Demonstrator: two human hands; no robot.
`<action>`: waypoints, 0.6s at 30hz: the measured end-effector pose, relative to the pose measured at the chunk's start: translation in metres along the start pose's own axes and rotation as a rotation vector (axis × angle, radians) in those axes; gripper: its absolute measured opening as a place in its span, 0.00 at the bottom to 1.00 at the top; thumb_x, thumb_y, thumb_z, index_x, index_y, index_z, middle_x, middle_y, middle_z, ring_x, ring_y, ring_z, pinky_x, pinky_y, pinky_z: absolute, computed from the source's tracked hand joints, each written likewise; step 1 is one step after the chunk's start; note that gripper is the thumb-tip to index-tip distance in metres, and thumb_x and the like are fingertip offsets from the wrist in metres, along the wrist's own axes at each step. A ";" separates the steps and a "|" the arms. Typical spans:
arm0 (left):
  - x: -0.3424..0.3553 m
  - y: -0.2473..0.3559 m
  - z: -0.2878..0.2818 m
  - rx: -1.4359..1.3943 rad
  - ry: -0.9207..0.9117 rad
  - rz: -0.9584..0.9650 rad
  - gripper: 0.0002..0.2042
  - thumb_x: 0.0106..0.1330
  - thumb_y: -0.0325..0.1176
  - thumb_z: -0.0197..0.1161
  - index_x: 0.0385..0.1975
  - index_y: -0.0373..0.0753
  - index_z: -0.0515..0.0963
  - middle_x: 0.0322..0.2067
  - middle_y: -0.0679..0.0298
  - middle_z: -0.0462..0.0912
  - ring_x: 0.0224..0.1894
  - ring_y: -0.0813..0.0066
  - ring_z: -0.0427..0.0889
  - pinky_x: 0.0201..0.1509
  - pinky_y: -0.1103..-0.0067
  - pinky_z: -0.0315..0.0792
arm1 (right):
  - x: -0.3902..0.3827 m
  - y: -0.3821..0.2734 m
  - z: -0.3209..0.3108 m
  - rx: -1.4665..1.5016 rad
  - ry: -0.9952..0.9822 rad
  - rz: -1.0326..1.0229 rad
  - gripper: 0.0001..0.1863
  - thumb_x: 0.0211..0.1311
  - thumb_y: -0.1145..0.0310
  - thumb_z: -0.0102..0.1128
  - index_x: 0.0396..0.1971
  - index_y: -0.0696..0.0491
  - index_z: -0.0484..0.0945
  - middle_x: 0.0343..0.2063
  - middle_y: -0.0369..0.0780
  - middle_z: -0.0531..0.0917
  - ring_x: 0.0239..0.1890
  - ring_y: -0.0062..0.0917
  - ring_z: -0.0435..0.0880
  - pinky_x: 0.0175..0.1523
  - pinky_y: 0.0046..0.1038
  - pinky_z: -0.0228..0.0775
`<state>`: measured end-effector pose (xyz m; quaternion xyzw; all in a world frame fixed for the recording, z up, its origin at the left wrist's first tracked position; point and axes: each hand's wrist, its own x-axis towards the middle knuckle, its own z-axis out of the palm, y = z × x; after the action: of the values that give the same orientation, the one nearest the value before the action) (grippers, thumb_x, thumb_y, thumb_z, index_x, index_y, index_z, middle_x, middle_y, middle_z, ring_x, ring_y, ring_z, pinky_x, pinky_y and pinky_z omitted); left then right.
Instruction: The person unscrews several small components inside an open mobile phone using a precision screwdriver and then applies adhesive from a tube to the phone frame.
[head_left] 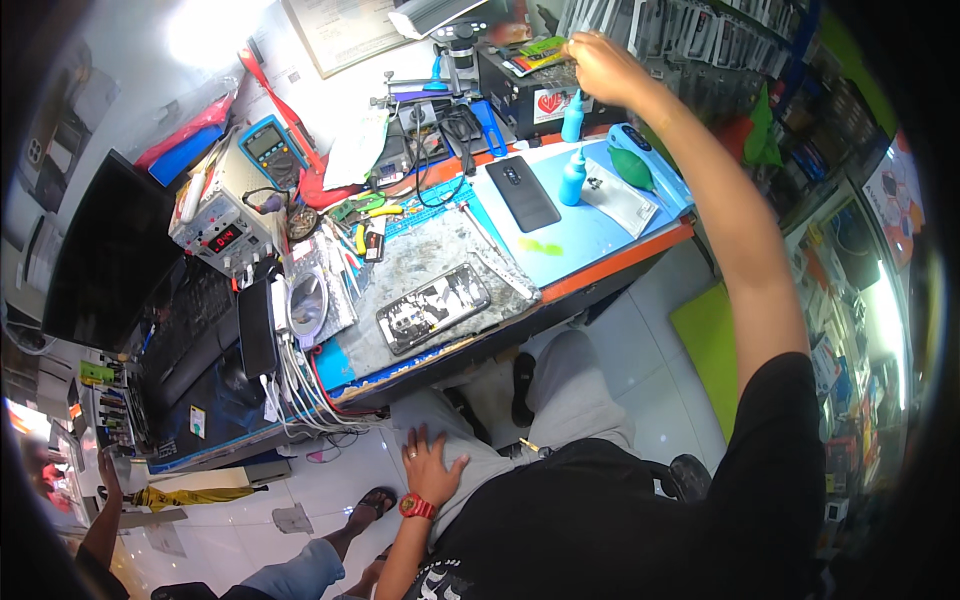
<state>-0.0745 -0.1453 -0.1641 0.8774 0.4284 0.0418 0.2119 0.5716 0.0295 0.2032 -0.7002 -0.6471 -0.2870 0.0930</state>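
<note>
My right arm stretches out over the far right of the bench, its hand closed with curled fingers beside some yellow-green packets on a black box. What the fingers grip, if anything, cannot be made out. Just below that hand stands a blue bottle, with a second blue bottle nearer me. My left hand, with a red watch on the wrist, rests on my thigh, fingers spread and holding nothing. An opened phone lies on the grey work mat. A phone back cover or phone lies on the light blue mat.
A green blower bulb lies near the bench's right end. Left are a power supply, a multimeter, a dark monitor, a phone and bundled white cables. Another person's hand shows at lower left.
</note>
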 end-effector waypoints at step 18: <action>0.003 -0.003 -0.010 -0.064 -0.006 -0.094 0.29 0.65 0.52 0.74 0.64 0.46 0.84 0.76 0.46 0.67 0.80 0.37 0.58 0.81 0.48 0.55 | 0.079 0.018 0.088 -0.188 -0.218 -0.112 0.22 0.66 0.78 0.61 0.59 0.55 0.85 0.53 0.48 0.90 0.58 0.48 0.87 0.64 0.44 0.78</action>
<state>-0.0770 -0.1378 -0.1564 0.8491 0.4670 0.0431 0.2429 0.6136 0.1386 0.1771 -0.6957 -0.6615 -0.2734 -0.0601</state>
